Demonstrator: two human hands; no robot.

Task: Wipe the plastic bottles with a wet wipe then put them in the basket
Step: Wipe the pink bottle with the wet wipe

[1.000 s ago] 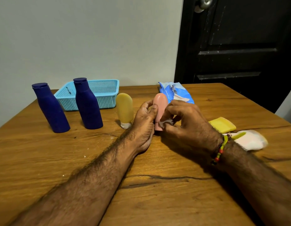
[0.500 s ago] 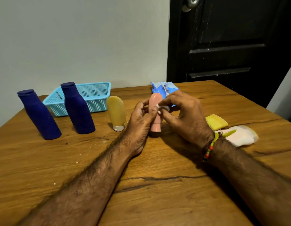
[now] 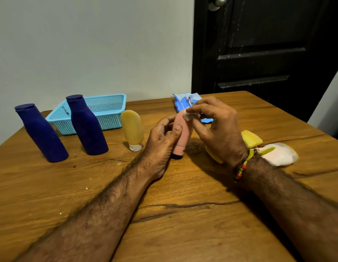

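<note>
The pink bottle (image 3: pixel 181 135) stands cap-down on the tabletop (image 3: pixel 183 214), left hand (image 3: pixel 160 140) curled around its middle, right hand (image 3: pixel 215 127) pinching the wet wipe (image 3: pixel 190 114) against its rounded top; it looks light, soft-walled and tippy, so hold mid-body.

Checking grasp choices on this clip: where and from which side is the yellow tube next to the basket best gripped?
Grip the yellow tube round its wide middle, from the front right. It stands cap-down, so it probably tips easily; the basket blocks the far left.
</note>
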